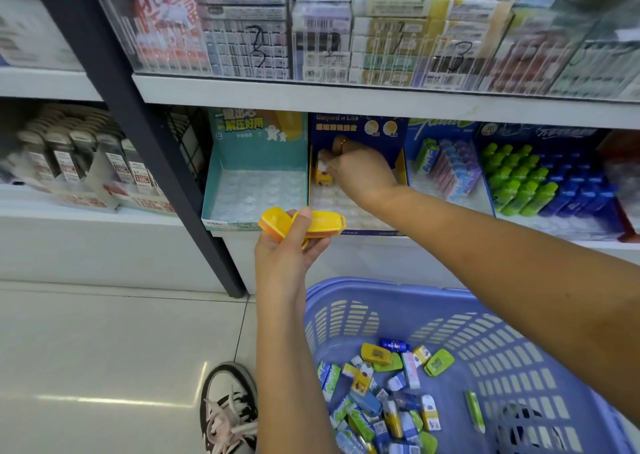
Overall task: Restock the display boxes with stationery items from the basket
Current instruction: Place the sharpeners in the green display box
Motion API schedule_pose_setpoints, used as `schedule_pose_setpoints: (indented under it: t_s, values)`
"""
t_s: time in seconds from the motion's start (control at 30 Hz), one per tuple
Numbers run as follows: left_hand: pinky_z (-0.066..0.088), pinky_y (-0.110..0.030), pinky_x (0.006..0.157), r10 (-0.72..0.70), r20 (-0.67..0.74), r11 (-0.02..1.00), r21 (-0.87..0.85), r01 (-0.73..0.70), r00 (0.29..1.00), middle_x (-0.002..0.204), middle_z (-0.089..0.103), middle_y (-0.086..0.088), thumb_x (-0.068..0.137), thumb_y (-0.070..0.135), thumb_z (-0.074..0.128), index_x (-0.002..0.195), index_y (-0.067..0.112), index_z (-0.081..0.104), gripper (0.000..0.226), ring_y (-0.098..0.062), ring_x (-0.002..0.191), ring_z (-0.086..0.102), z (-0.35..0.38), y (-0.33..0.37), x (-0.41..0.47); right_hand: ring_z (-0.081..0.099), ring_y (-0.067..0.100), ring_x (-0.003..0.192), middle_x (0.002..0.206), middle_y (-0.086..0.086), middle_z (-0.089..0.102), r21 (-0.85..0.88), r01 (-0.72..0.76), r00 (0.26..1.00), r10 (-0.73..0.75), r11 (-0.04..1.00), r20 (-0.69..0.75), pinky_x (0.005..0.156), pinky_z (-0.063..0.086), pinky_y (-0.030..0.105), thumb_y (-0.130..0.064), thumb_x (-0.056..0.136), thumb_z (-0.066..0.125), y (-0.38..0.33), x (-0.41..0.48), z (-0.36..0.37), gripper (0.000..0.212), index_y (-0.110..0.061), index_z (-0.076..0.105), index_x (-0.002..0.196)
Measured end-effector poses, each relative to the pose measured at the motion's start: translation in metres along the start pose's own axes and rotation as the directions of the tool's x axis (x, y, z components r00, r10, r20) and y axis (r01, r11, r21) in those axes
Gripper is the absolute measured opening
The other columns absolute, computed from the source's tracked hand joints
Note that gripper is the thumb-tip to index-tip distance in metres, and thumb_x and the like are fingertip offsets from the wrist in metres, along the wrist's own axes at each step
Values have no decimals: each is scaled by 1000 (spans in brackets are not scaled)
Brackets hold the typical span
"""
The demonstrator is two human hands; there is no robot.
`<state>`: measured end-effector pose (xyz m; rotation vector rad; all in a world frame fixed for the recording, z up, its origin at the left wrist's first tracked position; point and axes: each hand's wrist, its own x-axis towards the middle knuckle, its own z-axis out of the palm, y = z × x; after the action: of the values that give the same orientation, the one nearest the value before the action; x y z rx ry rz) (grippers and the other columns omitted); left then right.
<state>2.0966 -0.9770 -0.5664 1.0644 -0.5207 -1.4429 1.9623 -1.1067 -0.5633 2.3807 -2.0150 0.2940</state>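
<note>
Nearest the viewer, a lavender slotted basket [339,315] is sitting on the tiled floor [104,349] beside a black-and-white shoe [228,405]. It is holding a loose heap of small stationery items [388,394]: yellow, green and blue casings and wrapped white and green blocks.

Above the basket's near rim, the left hand [291,245] is curling round two flat yellow casings [322,226], its thumb pressing across them. They are smooth, rounded at the ends and orange along one edge.

Further in, the right hand [360,173] is reaching into the navy display box [360,128] on the lower shelf and pinching a small yellow-and-white piece [323,174] at the box's back left corner, over a clear moulded tray.

To the left, a teal display box [256,131] is showing its own clear tray [252,190]. To the right, a blue box [440,131] is carrying blue, purple and green packs [446,166], and the next is carrying rows of green and blue pieces [530,180].

Farthest, the upper shelf [346,97] is bearing stacked cartons behind a clear front.
</note>
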Motion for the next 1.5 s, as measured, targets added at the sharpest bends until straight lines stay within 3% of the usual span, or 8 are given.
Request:
schedule_pose_setpoints:
  t_s: [0.23, 0.33, 0.53, 0.67, 0.93, 1.1, 1.3, 1.5]
  values:
    - [57, -22, 63, 25, 0, 1000, 11, -25, 1000, 87, 64, -7, 89, 18, 64, 99, 8, 57, 15, -13, 69, 70, 4, -2, -2, 55, 22, 100, 123, 7, 55, 365, 185, 982, -183, 912, -42, 72, 36, 17, 2, 90, 44, -2, -74, -32, 48, -18, 52, 133]
    - [56, -24, 64, 74, 41, 990, 117, -79, 996, 86, 64, -10, 90, 17, 63, 104, 4, 55, 21, -15, 70, 69, 5, -4, 0, 48, 7, 89, 102, -13, 61, 487, 238, 971, -214, 840, -105, 75, 36, 8, -20, 90, 60, -2, -117, -46, 28, -23, 64, 118]
    - [56, -28, 66, 114, 299, 934, 293, -205, 947, 81, 71, -10, 90, 23, 61, 93, 6, 63, 17, -19, 79, 70, 9, -2, -7, 42, -14, 80, 101, -12, 61, 415, 218, 972, -235, 883, -10, 69, 32, 8, -38, 76, 74, -6, -129, -51, 58, -32, 50, 130]
    - [58, -45, 68, 198, 335, 859, 393, -327, 921, 81, 65, -25, 85, 42, 57, 89, 0, 60, 43, -24, 75, 65, 7, 5, -5, 46, 0, 75, 91, -16, 59, 445, 240, 961, -277, 863, 20, 64, 35, 18, -49, 72, 72, -11, -115, -55, 52, -36, 50, 117]
    - [54, -27, 67, 341, 40, 795, 520, -311, 939, 90, 67, 2, 100, 39, 37, 102, 12, 58, 35, -8, 78, 63, -16, 7, 20, 48, -4, 62, 72, -14, 60, 545, 145, 975, -27, 826, -220, 57, 35, 9, -38, 84, 65, -25, -48, -59, 32, -19, 66, 110]
    - [41, -16, 59, 449, 53, 586, 736, -339, 892, 62, 49, 7, 96, 48, 38, 80, 16, 51, 38, 0, 59, 50, -35, 1, 31, 57, 20, 97, 112, 8, 62, 524, 100, 991, -37, 846, -129, 78, 39, 20, -24, 87, 65, -47, 9, -37, 37, -11, 57, 120]
    - [54, -46, 78, 398, 9, 694, 651, -308, 917, 80, 64, 6, 96, 49, 40, 91, 21, 59, 35, -5, 78, 59, -37, 0, 35, 59, 28, 104, 112, 16, 63, 395, 159, 987, -149, 905, -56, 87, 48, 33, -9, 88, 61, -56, 35, -3, 26, -4, 56, 113]
    - [55, -30, 74, 348, 7, 773, 563, -291, 937, 88, 68, 9, 97, 46, 40, 96, 22, 62, 32, -7, 86, 64, -39, 2, 37, 57, 27, 102, 109, 13, 64, 352, 196, 981, -184, 915, -68, 80, 37, 25, -12, 91, 54, -56, 44, 9, 21, -7, 66, 109]
